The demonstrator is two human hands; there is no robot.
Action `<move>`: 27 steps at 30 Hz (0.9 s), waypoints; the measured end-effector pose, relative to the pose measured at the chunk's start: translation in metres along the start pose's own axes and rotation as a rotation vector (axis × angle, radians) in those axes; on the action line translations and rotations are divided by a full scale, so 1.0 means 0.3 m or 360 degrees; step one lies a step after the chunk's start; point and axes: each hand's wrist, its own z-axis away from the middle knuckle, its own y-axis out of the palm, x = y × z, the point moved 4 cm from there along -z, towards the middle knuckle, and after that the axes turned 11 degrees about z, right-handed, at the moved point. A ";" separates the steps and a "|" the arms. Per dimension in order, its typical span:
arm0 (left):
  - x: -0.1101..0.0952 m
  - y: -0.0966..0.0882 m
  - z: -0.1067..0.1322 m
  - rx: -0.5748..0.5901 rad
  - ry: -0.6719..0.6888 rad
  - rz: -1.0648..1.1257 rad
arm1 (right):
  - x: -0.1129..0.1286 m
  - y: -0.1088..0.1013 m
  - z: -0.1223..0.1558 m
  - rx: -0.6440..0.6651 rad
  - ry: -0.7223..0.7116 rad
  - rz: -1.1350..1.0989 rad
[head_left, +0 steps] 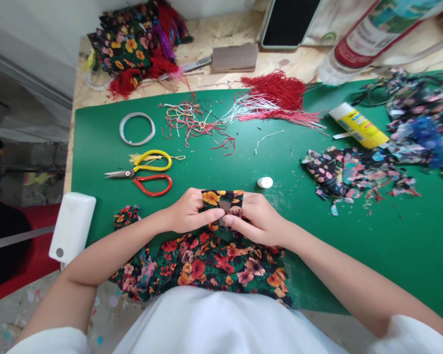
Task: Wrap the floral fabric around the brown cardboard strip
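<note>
Between my two hands is a small piece of black floral fabric, folded over a grey-brown card that shows through the middle. My left hand grips its left side, thumb pressed on the front. On the right side my right hand pinches it, its thumb nearly meeting the left one. Below them a larger floral cloth spreads at the table edge against my shirt. A white cap stands just beyond my right hand. Scissors with one yellow and one red handle lie to the left.
Loose threads, red tassels and a tape ring lie on the green mat. A glue stick and fabric scraps are at right. Behind stand a bottle and a phone. A power bank sits at left.
</note>
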 end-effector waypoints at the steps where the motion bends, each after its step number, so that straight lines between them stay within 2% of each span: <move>1: 0.000 0.000 0.000 0.0002 -0.0003 -0.0001 | 0.000 0.000 0.000 -0.0002 -0.0003 0.0002; 18: -0.011 -0.005 -0.002 -0.0006 0.0064 -0.0102 | 0.002 -0.001 -0.004 0.0000 0.0018 -0.0028; 27: -0.005 -0.004 0.002 0.0029 0.0020 -0.0110 | 0.003 -0.002 -0.004 0.0002 0.0023 -0.0032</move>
